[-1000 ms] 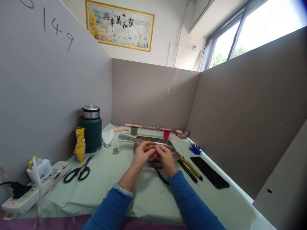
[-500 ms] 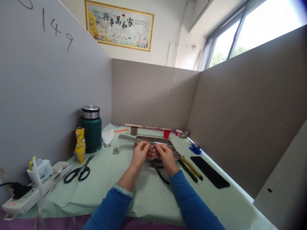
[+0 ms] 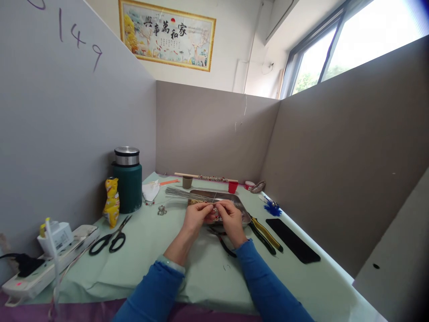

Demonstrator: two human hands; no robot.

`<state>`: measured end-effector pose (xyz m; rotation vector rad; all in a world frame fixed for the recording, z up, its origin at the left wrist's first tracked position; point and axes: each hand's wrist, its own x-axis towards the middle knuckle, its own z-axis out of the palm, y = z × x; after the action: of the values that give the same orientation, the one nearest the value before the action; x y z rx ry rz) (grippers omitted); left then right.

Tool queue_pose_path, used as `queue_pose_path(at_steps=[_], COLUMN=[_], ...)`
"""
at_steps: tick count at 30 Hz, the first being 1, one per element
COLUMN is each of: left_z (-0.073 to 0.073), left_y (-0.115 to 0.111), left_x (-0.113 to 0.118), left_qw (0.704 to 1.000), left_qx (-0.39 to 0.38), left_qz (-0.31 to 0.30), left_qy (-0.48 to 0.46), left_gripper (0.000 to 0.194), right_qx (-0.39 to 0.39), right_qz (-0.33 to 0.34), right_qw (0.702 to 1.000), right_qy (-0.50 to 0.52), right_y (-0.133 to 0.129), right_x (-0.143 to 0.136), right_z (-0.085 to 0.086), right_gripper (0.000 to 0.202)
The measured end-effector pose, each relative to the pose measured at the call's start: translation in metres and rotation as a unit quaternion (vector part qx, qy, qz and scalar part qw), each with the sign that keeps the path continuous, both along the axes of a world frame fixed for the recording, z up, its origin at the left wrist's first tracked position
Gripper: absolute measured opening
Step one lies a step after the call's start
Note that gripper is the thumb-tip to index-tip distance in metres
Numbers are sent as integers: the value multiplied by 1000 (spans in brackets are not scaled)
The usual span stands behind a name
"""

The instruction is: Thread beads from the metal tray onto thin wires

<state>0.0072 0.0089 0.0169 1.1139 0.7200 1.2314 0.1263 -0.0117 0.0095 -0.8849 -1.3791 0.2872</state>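
Just below the centre of the frame, a small beaded piece with red and clear beads (image 3: 217, 215) hangs between the person's bare hands, its details too small to make out. The left hand (image 3: 195, 219) and the right hand (image 3: 233, 221) each have thumb and forefinger closed in a pinch on it, the fingertips nearly meeting. Behind and beneath them sits a shallow rectangular metal tray (image 3: 232, 196), with a bundle of thin grey wires (image 3: 181, 192) reaching over its left edge. Partly hidden under the right wrist are pliers with dark curved handles (image 3: 228, 248); to their right, pliers with yellow and dark green handles (image 3: 267, 235) lie by the tray's corner. A flat black rectangular slab (image 3: 294, 241) rests at the lower right of the frame, near a fluffy bright blue ornament (image 3: 273, 208). Beyond the tray stand an olive tapered cup (image 3: 187, 182) and a red tapered cup (image 3: 233, 187). Left of centre, a small silvery beaded cluster (image 3: 162, 210) lies on the pale green cloth (image 3: 150, 273). Farther left are black-handled scissors (image 3: 117, 243), a twisted yellow packet (image 3: 111, 203) and a dark green flask with a steel lid (image 3: 129, 190).
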Motion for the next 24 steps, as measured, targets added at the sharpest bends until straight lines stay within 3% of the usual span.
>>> queue_pose_path(at_steps=[8,14,24], left_z=[-6,0,1], left_y=[4,2,1], left_x=[2,-1,-5], left_qw=[997,995,993], left_qx=[-20,-37,-23], left_qz=[10,-72,-86], left_qy=[-72,-67,-84], left_gripper=[29,30,23], right_qx=[35,44,-25], right_qz=[-16,-32,8], right_qw=[999,999,999], right_qy=[-17,1,30], right_y=[-6,-3,2], right_x=[-9,-4,0], right_z=[0,-1,-6], right_gripper=[15,15,19])
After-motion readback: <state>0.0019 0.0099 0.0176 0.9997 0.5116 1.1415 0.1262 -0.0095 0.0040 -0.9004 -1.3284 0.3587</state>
